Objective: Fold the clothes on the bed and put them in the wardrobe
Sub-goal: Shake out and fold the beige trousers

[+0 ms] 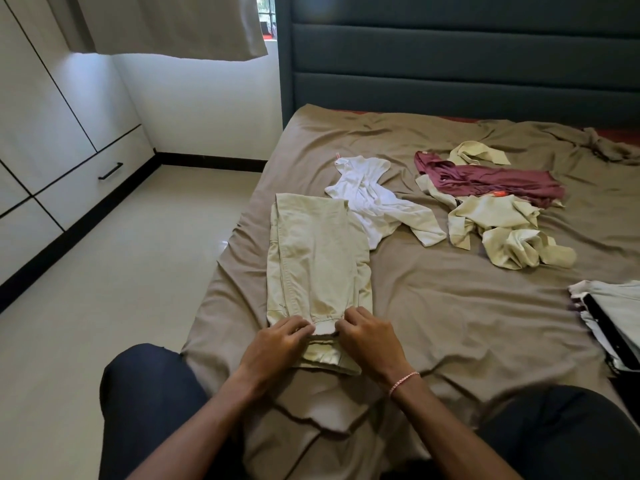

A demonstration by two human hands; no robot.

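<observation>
Near the left edge of the bed (450,306), beige trousers (318,258) lie flat, folded lengthwise. The left hand (277,344) and right hand (367,341) sit close together, each pinching the near cuff with curled fingers. Bare sheet spreads to the right of the trousers. Tiled floor (121,271) runs between bed and wardrobe (52,133), whose doors and drawer are closed, contents hidden. A white garment (367,199) touches the trousers' far corner. Beyond it, a maroon garment (485,180) lies over crumpled beige clothes (498,230). A stack of pale cloth (609,313) sits at the right edge.
</observation>
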